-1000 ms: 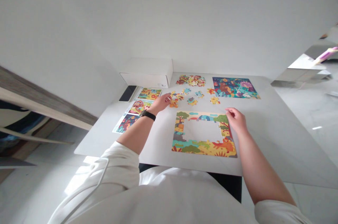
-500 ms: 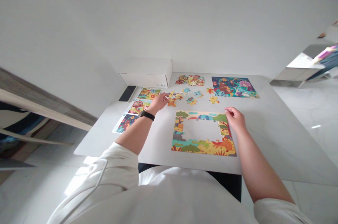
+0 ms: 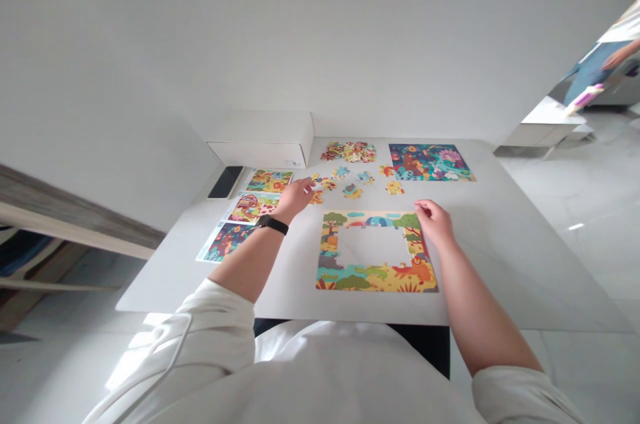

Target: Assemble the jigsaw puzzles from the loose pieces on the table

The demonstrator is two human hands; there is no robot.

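Observation:
My left hand (image 3: 296, 199), with a black band at the wrist, is over the left end of the loose jigsaw pieces (image 3: 352, 191). Its fingers are curled together by an orange piece (image 3: 316, 197); a small white spot shows at the fingertips, too small to tell what it is. My right hand (image 3: 436, 219) is at the top right corner of a jigsaw frame (image 3: 350, 282) with animals and trees, bare table showing in its middle. Thumb and forefinger are pinched, and what they hold, if anything, is hidden.
Behind lie a heap of pieces (image 3: 350, 151) and a dark blue assembled puzzle (image 3: 431, 163). On the left are picture sheets (image 3: 254, 207), a phone (image 3: 225, 183) and a white box (image 3: 260, 137) against the wall. Another person's arm (image 3: 620, 56) shows at the far right.
The view has shifted, so the table things appear slightly further left. Both hands keep nearly the same places over the table. More of the person at the far right shows.

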